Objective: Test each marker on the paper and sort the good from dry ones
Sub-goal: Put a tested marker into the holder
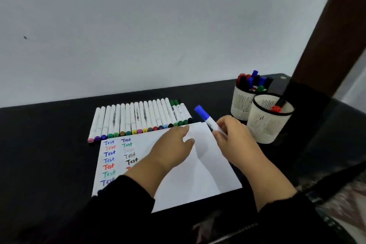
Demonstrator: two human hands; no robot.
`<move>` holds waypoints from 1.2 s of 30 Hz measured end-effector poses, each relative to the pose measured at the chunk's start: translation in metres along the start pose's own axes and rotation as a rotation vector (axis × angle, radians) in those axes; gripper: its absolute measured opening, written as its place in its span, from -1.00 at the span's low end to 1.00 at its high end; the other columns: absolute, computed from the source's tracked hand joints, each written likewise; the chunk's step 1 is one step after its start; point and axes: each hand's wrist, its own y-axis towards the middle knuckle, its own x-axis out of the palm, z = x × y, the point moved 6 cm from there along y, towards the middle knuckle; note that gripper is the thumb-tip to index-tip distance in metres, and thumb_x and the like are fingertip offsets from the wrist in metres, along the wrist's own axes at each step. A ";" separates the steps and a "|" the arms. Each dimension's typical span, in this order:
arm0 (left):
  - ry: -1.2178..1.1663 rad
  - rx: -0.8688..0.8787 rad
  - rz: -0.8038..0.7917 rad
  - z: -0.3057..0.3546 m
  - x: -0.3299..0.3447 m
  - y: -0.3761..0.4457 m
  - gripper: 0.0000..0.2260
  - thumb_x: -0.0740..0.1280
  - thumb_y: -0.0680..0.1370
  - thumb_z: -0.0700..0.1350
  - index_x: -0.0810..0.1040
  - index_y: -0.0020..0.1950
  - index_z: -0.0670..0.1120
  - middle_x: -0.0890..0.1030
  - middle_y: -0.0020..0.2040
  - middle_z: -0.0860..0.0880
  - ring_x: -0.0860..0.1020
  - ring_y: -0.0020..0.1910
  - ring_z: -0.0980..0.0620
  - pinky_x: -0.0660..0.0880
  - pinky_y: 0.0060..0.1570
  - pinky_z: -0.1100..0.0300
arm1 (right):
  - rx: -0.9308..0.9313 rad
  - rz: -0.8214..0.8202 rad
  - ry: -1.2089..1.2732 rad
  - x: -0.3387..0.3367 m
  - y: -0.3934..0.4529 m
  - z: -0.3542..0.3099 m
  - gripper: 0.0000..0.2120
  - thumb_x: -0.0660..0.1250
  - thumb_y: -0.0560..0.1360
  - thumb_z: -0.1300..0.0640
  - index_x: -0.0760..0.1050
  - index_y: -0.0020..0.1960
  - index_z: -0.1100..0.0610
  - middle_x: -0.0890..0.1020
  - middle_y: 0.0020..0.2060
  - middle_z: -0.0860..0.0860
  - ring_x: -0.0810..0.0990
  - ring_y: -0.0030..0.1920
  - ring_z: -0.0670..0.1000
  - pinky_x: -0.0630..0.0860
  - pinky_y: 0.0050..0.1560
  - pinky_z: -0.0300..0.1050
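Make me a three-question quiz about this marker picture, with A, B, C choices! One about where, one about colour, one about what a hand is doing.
1. Where does the row of white-barrelled markers lie?
A. beyond the white paper sheet
B. inside a cup
C. on the paper

2. What colour is the cap on the marker in the right hand?
A. red
B. blue
C. green

3. What is the left hand doing?
A. writing
B. gripping a cup
C. lying flat on the paper

Answers: 1 A, the row borders the paper's far edge. 2 B, cap is blue. 3 C, fingers straight, holding nothing.
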 end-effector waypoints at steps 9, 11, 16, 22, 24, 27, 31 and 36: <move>0.295 0.127 -0.041 0.030 0.060 0.039 -0.53 0.06 0.63 0.04 0.11 0.53 -0.02 0.08 0.54 0.02 0.10 0.49 0.01 0.09 0.42 0.14 | 0.087 0.220 0.468 -0.080 0.004 0.031 -0.83 0.28 0.54 0.23 0.33 -0.01 0.00 0.51 -0.18 -0.19 0.54 -0.17 -0.19 0.47 -0.14 -0.35; 0.323 0.122 -0.039 0.027 0.067 0.037 -0.53 0.02 0.63 0.04 0.10 0.53 -0.03 0.06 0.54 0.01 0.07 0.50 0.01 0.04 0.43 0.15 | 0.054 0.284 0.417 -0.092 0.008 0.038 -0.81 0.30 0.53 0.24 0.33 0.00 0.01 0.53 -0.15 -0.11 0.55 -0.15 -0.17 0.48 -0.15 -0.34; 0.304 0.109 -0.011 0.024 0.072 0.035 -0.53 0.00 0.64 0.04 0.07 0.54 -0.02 0.05 0.54 0.04 0.04 0.50 0.05 0.00 0.44 0.18 | 0.004 0.355 0.184 -0.104 0.015 0.054 -0.80 0.28 0.52 0.24 0.31 0.01 0.02 0.43 -0.21 -0.11 0.51 -0.15 -0.05 0.45 -0.26 -0.25; 0.292 0.105 -0.002 0.023 0.072 0.036 -0.53 0.00 0.63 0.05 0.08 0.53 0.00 0.06 0.54 0.06 0.06 0.50 0.05 0.02 0.44 0.17 | 0.015 0.293 -0.218 -0.103 0.028 0.057 -0.81 0.24 0.52 0.15 0.22 -0.01 0.03 0.31 -0.34 -0.13 0.42 -0.16 0.04 0.44 -0.01 0.05; 0.295 0.101 0.000 0.023 0.072 0.035 -0.53 0.00 0.63 0.05 0.08 0.53 0.00 0.06 0.54 0.06 0.06 0.50 0.05 0.02 0.44 0.17 | 0.024 0.266 -0.260 -0.102 0.033 0.060 -0.83 0.23 0.53 0.10 0.22 -0.01 0.03 0.32 -0.32 -0.11 0.39 -0.10 0.03 0.39 0.00 0.01; 0.312 0.095 0.006 0.024 0.072 0.036 -0.53 -0.01 0.64 0.06 0.07 0.54 0.00 0.05 0.54 0.06 0.06 0.50 0.05 0.01 0.44 0.17 | 0.050 0.221 -0.278 -0.101 0.042 0.065 -0.86 0.17 0.56 0.00 0.26 -0.08 0.04 0.41 -0.26 -0.09 0.34 -0.05 0.02 0.28 0.02 -0.02; 0.319 0.069 0.003 0.024 0.072 0.036 -0.52 -0.01 0.63 0.07 0.02 0.54 -0.01 0.03 0.54 0.06 0.03 0.51 0.05 0.01 0.44 0.17 | 0.134 0.173 -0.270 -0.099 0.055 0.072 -0.68 0.13 0.56 -0.11 0.26 -0.29 0.03 0.39 -0.33 -0.08 0.38 -0.03 0.07 0.27 -0.01 -0.02; 0.336 0.035 0.020 0.024 0.070 0.034 -0.48 0.01 0.63 0.09 0.00 0.54 -0.06 0.01 0.55 0.04 0.02 0.51 0.03 0.01 0.43 0.17 | 0.122 0.129 -0.261 -0.097 0.063 0.075 -0.76 0.21 0.55 -0.12 0.34 0.07 0.03 0.47 -0.14 -0.05 0.41 -0.03 0.05 0.23 0.04 -0.04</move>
